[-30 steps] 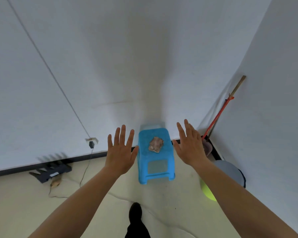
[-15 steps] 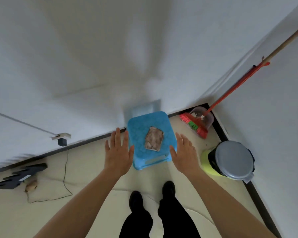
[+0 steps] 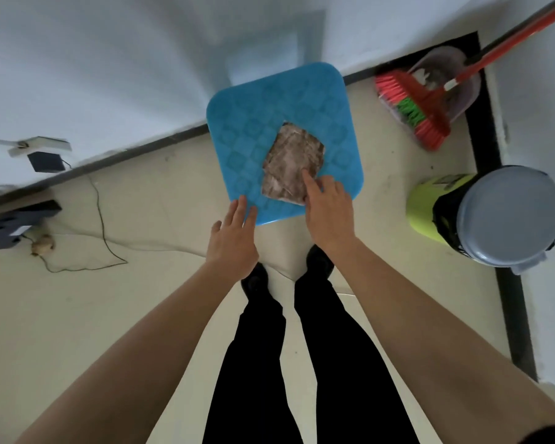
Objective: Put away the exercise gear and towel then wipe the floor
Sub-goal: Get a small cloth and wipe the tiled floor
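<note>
- The cloth (image 3: 292,165) lies folded flat into a rough rectangle on the blue stool (image 3: 247,123), right of the seat's middle and reaching toward its near edge.
- It is mottled grey-brown and creased. It looks thin, soft and light, so it will probably sag and unfold once lifted.
- The seat is hard moulded plastic with rounded corners and a shallow embossed check pattern. It is likely smooth enough for the cloth to slide when pushed.
- The right hand (image 3: 329,213) rests on the cloth's near right corner with its forefinger stretched along the fabric and the other fingers bent at the edge. I cannot tell whether they already pinch it.
- The left hand (image 3: 234,232) is open with straight fingers, their tips at the seat's near left edge.
- The best hold looks to be that near corner, pinching through all the folded layers so the cloth comes up as one bundle.
</note>
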{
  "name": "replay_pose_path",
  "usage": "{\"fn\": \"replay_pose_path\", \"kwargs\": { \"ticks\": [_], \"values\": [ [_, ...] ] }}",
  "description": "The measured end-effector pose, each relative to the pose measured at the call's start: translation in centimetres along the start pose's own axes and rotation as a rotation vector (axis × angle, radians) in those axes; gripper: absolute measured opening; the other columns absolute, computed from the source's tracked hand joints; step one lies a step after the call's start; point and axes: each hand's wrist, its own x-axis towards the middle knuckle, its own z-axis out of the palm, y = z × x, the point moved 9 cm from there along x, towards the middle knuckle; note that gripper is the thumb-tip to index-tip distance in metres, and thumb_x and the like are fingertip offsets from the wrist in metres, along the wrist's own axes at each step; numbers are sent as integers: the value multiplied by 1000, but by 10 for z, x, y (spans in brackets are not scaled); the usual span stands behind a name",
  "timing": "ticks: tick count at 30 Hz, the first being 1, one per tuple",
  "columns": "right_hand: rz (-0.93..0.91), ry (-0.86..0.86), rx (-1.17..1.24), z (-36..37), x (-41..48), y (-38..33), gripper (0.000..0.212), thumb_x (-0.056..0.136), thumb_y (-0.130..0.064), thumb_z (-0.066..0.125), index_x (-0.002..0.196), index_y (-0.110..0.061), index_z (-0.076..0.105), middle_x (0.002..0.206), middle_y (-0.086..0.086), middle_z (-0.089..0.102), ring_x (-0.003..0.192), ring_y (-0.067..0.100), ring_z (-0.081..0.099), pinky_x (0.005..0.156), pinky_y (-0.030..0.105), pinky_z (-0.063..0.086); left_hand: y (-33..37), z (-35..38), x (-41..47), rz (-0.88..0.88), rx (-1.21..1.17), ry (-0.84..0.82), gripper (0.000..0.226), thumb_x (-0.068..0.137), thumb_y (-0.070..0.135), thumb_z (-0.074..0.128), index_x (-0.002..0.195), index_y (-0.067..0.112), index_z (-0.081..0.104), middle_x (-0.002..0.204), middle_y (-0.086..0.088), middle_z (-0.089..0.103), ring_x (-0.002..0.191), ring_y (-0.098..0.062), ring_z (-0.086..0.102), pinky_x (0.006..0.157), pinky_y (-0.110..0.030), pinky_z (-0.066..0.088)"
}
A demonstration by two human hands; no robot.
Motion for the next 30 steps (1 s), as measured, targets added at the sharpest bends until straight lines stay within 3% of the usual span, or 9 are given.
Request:
{"fn": "replay_pose_path", "kwargs": {
  "ticks": [3,5,10,15,19,22,24,26,30],
  "values": [
    [-74,52,-51,-10,6,4,18,88,-23,70,106,-21,72,97,6,60,88,31,56,74,42,44,2,-3,0,-46,-14,-4,73,93,16,43,157,17,7,165,-4,-8,152,-19,-4,116,-40,26],
    [-83,43,-33,-20,10,10,12,90,-28,68,96,-19,71,101,6,58,93,31,54,79,43,42,4,-11,2,-71,-11,-35,69,93,18,43,156,17,14,165,-4,-1,152,-20,1,116,-42,26],
    [-26,46,293,-75,10,22,23,97,-26,57,112,-9,59,126,10,58,118,32,49,98,42,33,20,-64,0,-66,36,-14,59,93,19,42,151,17,27,164,-5,12,151,-27,6,117,-48,21],
    [232,186,713,-200,-19,59,16,103,-25,47,115,-14,50,92,4,64,81,29,61,68,36,42,68,-190,-34,57,96,211,61,95,25,44,153,16,24,164,-8,9,151,-30,8,118,-48,21],
    [393,429,982,-303,-65,92,11,102,-34,51,109,-26,50,83,-15,57,75,8,55,67,28,44,121,-309,-83,198,98,447,61,93,19,47,151,12,30,163,-11,15,150,-30,14,117,-48,25],
    [465,561,1147,-361,-113,110,23,98,-34,59,118,-28,51,93,-14,60,82,2,59,70,18,45,164,-384,-134,358,76,650,58,90,15,53,146,9,41,160,-14,26,147,-33,26,111,-52,33],
    [494,627,1221,-391,-154,113,30,96,-29,62,123,-29,47,107,-6,65,93,11,64,75,23,52,190,-415,-168,454,80,704,57,91,14,53,147,10,41,160,-14,27,147,-33,26,111,-51,32],
    [504,703,1247,-418,-202,111,38,97,-24,62,129,-26,42,109,3,67,87,15,66,68,25,54,217,-434,-203,562,115,738,57,93,15,50,148,11,38,161,-12,23,148,-32,23,114,-50,30],
    [506,858,1069,-446,-318,91,36,98,-23,57,123,-34,33,79,3,61,56,10,55,48,21,42,260,-434,-277,813,172,795,58,94,18,50,149,11,36,162,-13,21,149,-31,21,115,-50,29]
  ]
}}
